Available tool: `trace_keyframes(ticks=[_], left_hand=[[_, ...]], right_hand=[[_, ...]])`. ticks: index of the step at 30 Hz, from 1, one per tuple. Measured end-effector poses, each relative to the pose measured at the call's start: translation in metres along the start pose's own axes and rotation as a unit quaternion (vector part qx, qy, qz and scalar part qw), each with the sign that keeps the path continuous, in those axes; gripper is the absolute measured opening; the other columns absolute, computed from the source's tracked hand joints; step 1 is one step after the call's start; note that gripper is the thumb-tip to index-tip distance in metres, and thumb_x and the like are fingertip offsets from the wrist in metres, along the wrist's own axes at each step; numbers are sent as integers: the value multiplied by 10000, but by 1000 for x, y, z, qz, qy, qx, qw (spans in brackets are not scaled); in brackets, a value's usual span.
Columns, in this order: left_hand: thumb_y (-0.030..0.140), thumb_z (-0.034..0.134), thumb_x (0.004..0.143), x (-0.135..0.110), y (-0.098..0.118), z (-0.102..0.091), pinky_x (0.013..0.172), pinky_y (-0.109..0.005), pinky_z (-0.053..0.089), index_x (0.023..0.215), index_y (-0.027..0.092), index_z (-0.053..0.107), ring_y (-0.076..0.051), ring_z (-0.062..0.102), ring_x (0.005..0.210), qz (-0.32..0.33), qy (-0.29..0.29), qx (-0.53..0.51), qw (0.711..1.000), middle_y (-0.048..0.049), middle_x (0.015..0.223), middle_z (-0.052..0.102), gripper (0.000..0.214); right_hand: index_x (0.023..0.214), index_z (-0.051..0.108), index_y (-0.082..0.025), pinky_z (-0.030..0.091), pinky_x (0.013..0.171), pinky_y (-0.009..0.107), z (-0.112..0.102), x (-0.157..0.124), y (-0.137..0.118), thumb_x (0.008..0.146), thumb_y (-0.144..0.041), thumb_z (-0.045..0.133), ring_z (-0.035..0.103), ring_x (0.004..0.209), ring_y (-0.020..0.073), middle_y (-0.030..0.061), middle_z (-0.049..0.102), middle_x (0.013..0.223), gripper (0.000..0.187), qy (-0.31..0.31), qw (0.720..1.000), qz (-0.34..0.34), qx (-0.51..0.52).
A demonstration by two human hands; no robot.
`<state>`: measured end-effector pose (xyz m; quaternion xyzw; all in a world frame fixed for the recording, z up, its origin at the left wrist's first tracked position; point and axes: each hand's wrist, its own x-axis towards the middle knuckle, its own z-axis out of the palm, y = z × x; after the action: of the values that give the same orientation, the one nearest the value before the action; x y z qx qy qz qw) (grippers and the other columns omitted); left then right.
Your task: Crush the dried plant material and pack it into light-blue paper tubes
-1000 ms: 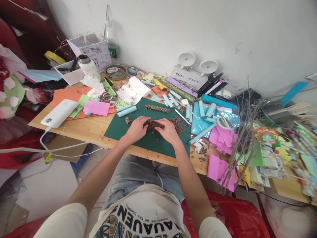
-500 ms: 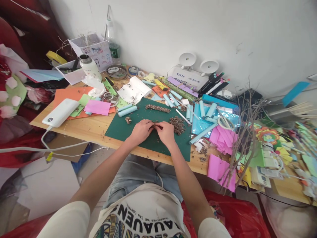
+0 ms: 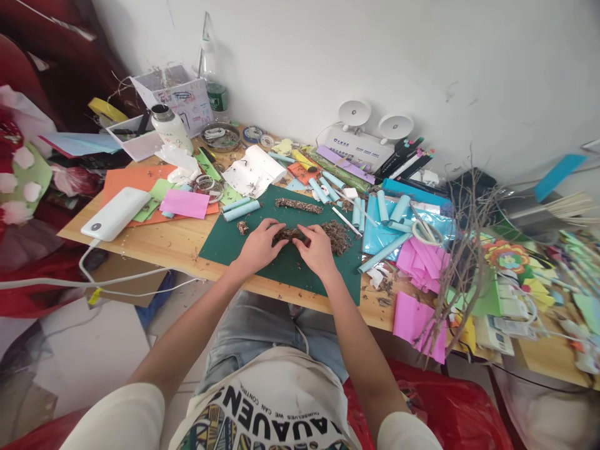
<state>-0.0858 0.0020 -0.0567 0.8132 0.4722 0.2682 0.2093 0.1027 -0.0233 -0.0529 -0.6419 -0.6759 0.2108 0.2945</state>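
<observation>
A brown roll (image 3: 289, 234), coated in what looks like dried plant bits, lies low over the green cutting mat (image 3: 234, 240). Around its left end are the thumb and fingers of my left hand (image 3: 259, 247), closed on it. My right hand (image 3: 317, 251) pinches the other end between thumb and fingertips, hiding part of it. Just right of that hand is a heap of brown crumbled plant matter (image 3: 338, 237). A similar finished-looking roll (image 3: 299, 205) rests at the mat's far side, and a small brown lump (image 3: 242, 227) sits left of my left hand.
Pale blue paper tubes (image 3: 241, 210) lie at the mat's left edge, with several more on the right beside white-handled scissors (image 3: 426, 232). Bare twigs (image 3: 462, 269) rise at the right. A white power bank (image 3: 115, 214) and an uncapped white bottle (image 3: 171, 128) stand left.
My hands have moved slightly apart and spread from their close pinch, so the brown roll between them now shows. Both fingertips have shifted a little away from me.
</observation>
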Motion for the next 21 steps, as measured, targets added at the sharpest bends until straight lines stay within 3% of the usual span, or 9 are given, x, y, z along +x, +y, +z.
trace_keyframes(ticks=[6, 10, 13, 16, 21], left_hand=[[197, 530, 941, 4, 0, 6, 851, -354, 557, 976, 183, 713, -228, 669, 935, 10, -3, 11, 1000, -91, 1004, 695, 187], [148, 551, 900, -3, 0, 3, 847, -384, 563, 1060, 197, 675, -252, 664, 966, -3, -7, 14, 1000, -85, 983, 701, 208], [193, 538, 931, -10, 2, 2, 946, -417, 557, 1238, 201, 617, -261, 656, 1090, -11, 9, -13, 1000, -106, 1157, 698, 318], [209, 491, 965, -13, 5, 5, 1062, -450, 506, 1243, 164, 630, -279, 603, 1220, -9, 38, 5, 999, -139, 1307, 647, 314], [189, 489, 957, -8, 11, 14, 986, -450, 548, 1171, 148, 678, -285, 650, 1093, -6, 1, 54, 999, -153, 1168, 684, 289]], right_hand=[[996, 777, -196, 537, 905, 354, 13, -1, 1, 906, -131, 501, 655, 947, 218, 90, 693, 1002, 298, 24, 997, -69, 14], [925, 774, -206, 522, 978, 383, 4, -9, 0, 867, -78, 503, 660, 1013, 229, 81, 721, 1063, 305, 1, 997, -80, 23], [984, 772, -211, 515, 1005, 400, -4, -12, -2, 896, -139, 520, 644, 1067, 245, 94, 696, 1137, 276, 7, 997, -71, 9], [1101, 748, -191, 527, 975, 395, -5, -13, -4, 928, -185, 507, 638, 1041, 250, 117, 673, 1104, 297, 10, 997, -69, -25], [1186, 716, -172, 544, 944, 401, 3, -21, -7, 952, -208, 472, 652, 1012, 259, 133, 683, 1111, 340, -9, 997, -61, -44]])
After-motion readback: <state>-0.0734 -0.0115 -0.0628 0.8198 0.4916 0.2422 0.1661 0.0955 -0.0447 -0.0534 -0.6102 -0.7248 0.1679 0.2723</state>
